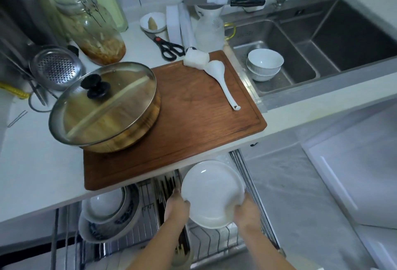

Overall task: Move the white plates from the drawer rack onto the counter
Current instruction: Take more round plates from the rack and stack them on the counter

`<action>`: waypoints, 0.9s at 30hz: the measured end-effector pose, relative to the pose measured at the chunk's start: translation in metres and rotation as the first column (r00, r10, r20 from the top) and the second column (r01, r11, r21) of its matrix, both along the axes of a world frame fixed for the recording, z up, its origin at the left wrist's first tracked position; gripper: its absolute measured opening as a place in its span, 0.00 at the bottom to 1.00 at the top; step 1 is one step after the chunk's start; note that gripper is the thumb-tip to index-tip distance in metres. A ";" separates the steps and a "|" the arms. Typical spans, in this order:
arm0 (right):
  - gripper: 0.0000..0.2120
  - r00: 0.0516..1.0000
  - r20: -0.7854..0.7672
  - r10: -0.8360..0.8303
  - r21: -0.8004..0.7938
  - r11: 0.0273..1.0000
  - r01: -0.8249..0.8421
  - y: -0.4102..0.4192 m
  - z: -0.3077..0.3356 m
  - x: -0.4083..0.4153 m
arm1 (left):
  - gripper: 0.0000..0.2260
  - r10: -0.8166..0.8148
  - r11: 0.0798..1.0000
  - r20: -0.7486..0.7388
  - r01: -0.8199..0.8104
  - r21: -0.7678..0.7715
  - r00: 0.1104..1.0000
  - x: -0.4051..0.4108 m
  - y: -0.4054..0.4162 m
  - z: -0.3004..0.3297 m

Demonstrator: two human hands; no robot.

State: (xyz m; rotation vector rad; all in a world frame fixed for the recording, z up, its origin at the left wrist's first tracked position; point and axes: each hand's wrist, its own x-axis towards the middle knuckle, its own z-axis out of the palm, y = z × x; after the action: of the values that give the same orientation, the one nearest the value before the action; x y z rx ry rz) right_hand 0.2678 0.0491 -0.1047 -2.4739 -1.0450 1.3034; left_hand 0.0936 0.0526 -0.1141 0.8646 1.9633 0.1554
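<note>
Both hands hold one white plate (pixel 212 193) just below the wooden cutting board (pixel 193 119), above the drawer rack (pixel 217 241). The left hand (pixel 176 207) and right hand (pixel 247 210) have fingers curled around its opposite rims, the plate tilted up.

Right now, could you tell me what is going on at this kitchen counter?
A person is holding a white plate with both hands, the left hand on its left rim and the right hand on its right rim. The plate is raised over the open drawer rack, just below the counter edge, and is not yet set down. On the counter, a wooden cutting board carries a lidded pot and a white rice paddle.
</note>
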 end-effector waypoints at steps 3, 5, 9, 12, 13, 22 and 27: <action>0.18 1.000 -0.002 -0.025 0.003 1.000 0.025 -0.005 0.012 0.008 | 0.13 -0.032 0.999 0.012 0.032 0.017 0.999 0.007 -0.005 0.018; 0.18 0.999 -0.017 -0.047 0.015 0.999 0.047 -0.007 0.020 0.014 | 0.12 -0.054 0.998 0.019 0.054 0.029 0.998 0.013 -0.007 0.028; 0.13 0.998 -0.020 -0.057 0.042 0.997 0.058 -0.008 0.040 0.029 | 0.12 -0.074 0.997 0.020 0.074 0.026 0.997 0.024 -0.006 0.050; 0.11 0.998 -0.012 -0.065 0.092 0.994 0.066 -0.009 0.055 0.043 | 0.13 -0.104 0.994 0.018 0.104 0.029 0.994 0.035 -0.002 0.067; 0.09 0.997 -0.020 -0.073 0.105 0.992 0.075 -0.009 0.060 0.048 | 0.12 -0.127 0.991 0.013 0.126 0.036 0.992 0.039 0.000 0.072; 0.11 0.982 -0.024 -0.186 0.163 0.969 0.188 -0.014 0.085 0.121 | 0.14 -0.228 0.968 0.095 0.215 0.130 0.969 0.099 0.016 0.113; 0.08 0.953 -0.063 -0.298 0.216 0.928 0.304 -0.022 0.112 0.170 | 0.13 -0.380 0.913 0.085 0.358 0.196 0.921 0.147 0.032 0.124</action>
State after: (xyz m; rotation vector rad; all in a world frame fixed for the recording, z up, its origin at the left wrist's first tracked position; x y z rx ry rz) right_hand 0.4382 0.0273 0.0072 -2.3237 -0.7209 1.0612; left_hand 0.2405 0.0844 0.0099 1.2983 1.6551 0.1573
